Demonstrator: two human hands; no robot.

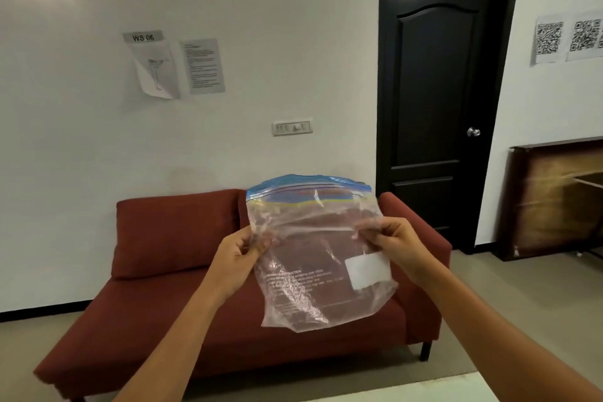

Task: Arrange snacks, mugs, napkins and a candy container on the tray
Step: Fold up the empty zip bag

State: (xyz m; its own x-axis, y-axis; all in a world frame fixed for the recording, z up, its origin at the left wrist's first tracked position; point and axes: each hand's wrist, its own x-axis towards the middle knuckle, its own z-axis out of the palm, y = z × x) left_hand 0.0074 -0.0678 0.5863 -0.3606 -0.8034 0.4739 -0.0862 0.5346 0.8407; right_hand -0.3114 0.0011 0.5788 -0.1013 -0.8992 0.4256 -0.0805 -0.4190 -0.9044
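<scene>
I hold a clear plastic zip bag (313, 258) up in front of me, with its blue zip strip at the top and a white label at its lower right. My left hand (238, 258) pinches its left edge. My right hand (396, 243) pinches its right edge. The bag looks empty and hangs crumpled between both hands. No tray, mugs, napkins, snacks or candy container are in view.
A dark red sofa (169, 271) stands against the white wall straight ahead. A black door (437, 101) is shut at the right. A wooden board (554, 199) leans on the right wall. A pale table corner (424, 392) shows at the bottom edge.
</scene>
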